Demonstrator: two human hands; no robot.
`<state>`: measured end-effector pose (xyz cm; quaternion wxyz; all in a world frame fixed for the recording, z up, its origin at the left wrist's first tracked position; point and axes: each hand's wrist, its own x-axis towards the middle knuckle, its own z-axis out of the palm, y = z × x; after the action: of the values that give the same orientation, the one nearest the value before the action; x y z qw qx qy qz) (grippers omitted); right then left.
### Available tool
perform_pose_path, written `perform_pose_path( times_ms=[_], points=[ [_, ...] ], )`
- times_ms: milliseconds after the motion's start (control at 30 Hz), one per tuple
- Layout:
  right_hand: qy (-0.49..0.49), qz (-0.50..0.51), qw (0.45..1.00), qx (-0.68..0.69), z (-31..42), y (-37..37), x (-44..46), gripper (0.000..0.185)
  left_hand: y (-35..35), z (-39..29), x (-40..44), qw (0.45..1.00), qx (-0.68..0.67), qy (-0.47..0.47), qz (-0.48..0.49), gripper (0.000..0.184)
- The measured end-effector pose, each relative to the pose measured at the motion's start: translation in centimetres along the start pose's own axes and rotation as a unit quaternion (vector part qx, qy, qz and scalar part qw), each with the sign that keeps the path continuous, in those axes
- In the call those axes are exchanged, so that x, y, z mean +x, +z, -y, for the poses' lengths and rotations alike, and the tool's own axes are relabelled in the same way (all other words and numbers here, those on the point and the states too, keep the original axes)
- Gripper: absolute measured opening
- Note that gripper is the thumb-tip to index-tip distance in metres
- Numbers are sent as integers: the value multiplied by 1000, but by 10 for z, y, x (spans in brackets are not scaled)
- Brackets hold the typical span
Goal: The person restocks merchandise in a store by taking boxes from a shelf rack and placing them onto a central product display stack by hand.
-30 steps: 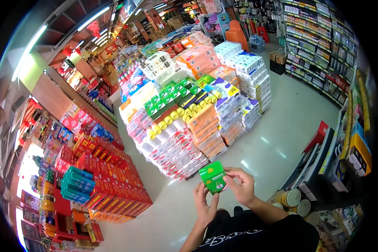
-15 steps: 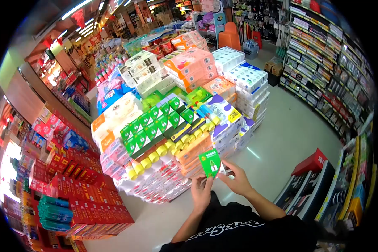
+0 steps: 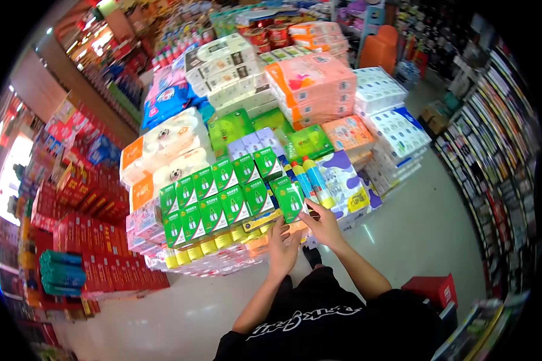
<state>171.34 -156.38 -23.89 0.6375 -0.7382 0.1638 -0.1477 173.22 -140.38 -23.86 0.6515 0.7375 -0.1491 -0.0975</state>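
Observation:
A small green box with a white bottle picture [image 3: 290, 200] is pinched at its right edge by my right hand [image 3: 323, 225]. It is at the right end of the rows of matching green boxes [image 3: 212, 210]. Just below the held box is my left hand [image 3: 283, 248], with its fingers apart and no item visible in it. A yellow-and-dark narrow box [image 3: 260, 221] lies beside the left fingertips. Yellow-capped cans [image 3: 208, 245] line the front edge beneath the green boxes.
Blue spray cans with yellow ends [image 3: 317, 182] lie right of the held box. Tissue packs [image 3: 310, 84] are piled behind. Red cartons [image 3: 111, 265] stand at left, stocked shelves [image 3: 488, 138] at right, and a red bin [image 3: 432, 290] at lower right.
The held green box has moved from in front of my body to the rows of boxes. My left hand has come off it, while the right still holds it. The view has tilted down and closer.

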Motion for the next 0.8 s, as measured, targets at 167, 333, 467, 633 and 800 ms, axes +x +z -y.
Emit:
perform_pose_path(
  times_ms=[167,333,467,633,800],
  points=[
    [-48,89,992,-69,-15,0,62,52,25,16,29,996,55,-19,-71,69],
    [-37,155,986,-40,-31,1,89,76,52,16,36,984,10,-67,-165,70],
    [-53,251,966,-5,-13,-6,119,99,65,22,36,966,-94,-93,-222,70],
    [-66,331,941,-33,-12,-7,144,106,70,22,39,969,-90,-68,-220,69],
    [-64,301,950,-47,-21,-9,146,108,67,8,27,970,-84,-87,-211,66]
  ],
)
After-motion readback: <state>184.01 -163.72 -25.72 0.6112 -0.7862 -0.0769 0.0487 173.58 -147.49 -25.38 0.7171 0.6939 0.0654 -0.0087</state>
